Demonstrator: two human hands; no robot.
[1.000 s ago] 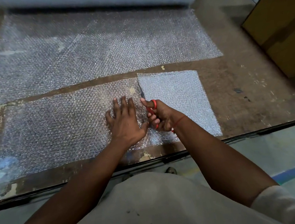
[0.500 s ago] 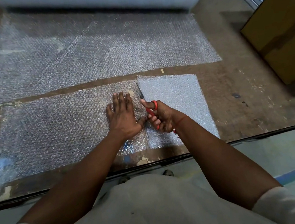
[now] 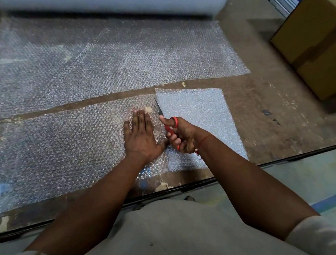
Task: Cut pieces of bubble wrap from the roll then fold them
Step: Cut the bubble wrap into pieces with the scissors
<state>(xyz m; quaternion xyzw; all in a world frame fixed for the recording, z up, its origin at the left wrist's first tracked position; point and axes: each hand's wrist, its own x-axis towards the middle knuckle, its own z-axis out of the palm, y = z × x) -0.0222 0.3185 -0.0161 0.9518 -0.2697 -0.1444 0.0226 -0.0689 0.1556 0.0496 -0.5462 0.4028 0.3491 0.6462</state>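
Two bare hands work on a cut strip of bubble wrap [image 3: 63,148] that lies flat along the near edge of a worn brown table [image 3: 263,108]. The left hand [image 3: 141,135] rests palm down on the strip with its fingers straight and close together, pressing the plastic flat just left of the cut line. The right hand [image 3: 181,136] grips a pair of red-handled scissors [image 3: 167,123], thumb through the upper loop and the other fingers curled round the lower handle; the dark blades point away from the person and sit in the wrap close to its far edge, right beside the left hand's fingertips [image 3: 141,112]. To the right of the blades lies a paler, more opaque part of the strip [image 3: 202,114], roughly square, with the right forearm crossing its near corner. Beyond a narrow bare band of table, a wider sheet of bubble wrap [image 3: 106,63] spreads out flat and runs back to the big roll [image 3: 121,1] lying across the far edge of the table. A brown cardboard box [image 3: 318,39] stands at the right, well apart from the wrap. The person's light shirt [image 3: 172,234] fills the bottom of the view.
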